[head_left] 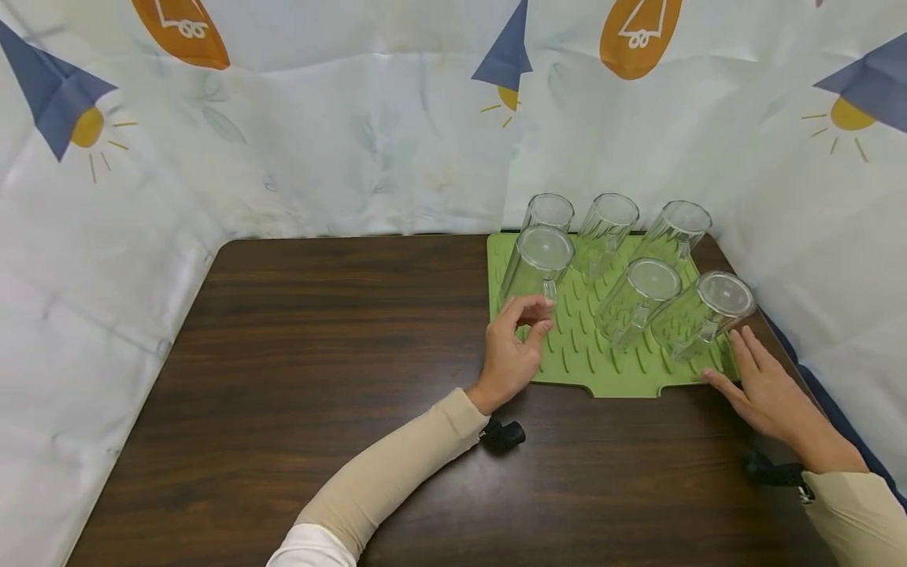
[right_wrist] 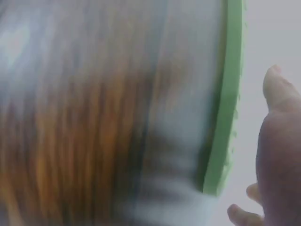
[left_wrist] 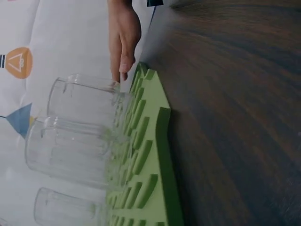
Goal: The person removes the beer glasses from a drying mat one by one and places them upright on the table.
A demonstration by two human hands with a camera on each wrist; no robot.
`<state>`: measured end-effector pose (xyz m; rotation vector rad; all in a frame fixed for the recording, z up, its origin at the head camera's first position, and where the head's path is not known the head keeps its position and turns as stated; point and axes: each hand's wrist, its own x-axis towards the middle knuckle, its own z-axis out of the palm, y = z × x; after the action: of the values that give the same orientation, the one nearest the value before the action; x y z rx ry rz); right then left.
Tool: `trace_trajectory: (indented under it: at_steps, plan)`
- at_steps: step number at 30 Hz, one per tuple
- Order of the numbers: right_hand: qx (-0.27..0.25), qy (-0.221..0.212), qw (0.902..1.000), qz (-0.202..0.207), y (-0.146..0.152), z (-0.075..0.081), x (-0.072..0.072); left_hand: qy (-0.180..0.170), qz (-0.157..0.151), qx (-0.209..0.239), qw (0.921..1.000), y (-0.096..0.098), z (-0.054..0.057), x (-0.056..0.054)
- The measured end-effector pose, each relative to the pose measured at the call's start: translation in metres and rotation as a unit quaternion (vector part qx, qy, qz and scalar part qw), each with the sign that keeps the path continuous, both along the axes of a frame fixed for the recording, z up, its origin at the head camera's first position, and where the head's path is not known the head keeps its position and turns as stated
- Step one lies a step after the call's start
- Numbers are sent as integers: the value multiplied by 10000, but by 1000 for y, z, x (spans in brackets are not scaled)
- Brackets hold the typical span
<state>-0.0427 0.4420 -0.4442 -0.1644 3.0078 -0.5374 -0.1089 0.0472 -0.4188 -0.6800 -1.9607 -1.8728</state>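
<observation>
Guess I'm arranging mugs (head_left: 641,295) on the green mat (head_left: 581,364), left hand (head_left: 512,346) loose by the near-left mug (head_left: 540,260), right hand (head_left: 775,399) outstretched, both seemingly empty, so next probably calls for easing clear.

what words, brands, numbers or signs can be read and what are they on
None: the glass mugs, green mat and dark table show no text.
The white backdrop carries only pictures, such as orange bulbs and blue lampshades.
Any marking on the wrist devices would be too small to read.
</observation>
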Motion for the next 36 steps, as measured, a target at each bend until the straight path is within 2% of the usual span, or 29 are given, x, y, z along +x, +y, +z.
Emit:
trace_trajectory:
  at_steps: [8, 12, 18, 26, 28, 31, 36]
  plan:
    - [-442, 571, 9962, -487, 11, 16, 6, 455, 178, -361, 9982, -10, 10, -5]
    - [-658, 1091, 9883, -834, 13, 26, 9, 787, 283, -685, 9941, -15, 15, -4]
    - [-952, 1768, 9663, -1613, 5, 44, 11, 1348, 495, -1256, 9816, -20, 20, -2]
    - [-1410, 2412, 9267, -2512, -11, 70, 8, 1713, 767, -1813, 9653, -30, 35, 1]
    - [-1500, 2704, 9182, -2475, -15, 78, 6, 1841, 792, -2000, 9591, -33, 38, 1]
    - [-1748, 3094, 9093, -2166, -21, 90, 3, 2040, 717, -2343, 9478, -38, 43, 2]
    - [-2075, 3447, 9008, -1633, -28, 105, -1, 2307, 529, -2932, 9263, -43, 49, 5]
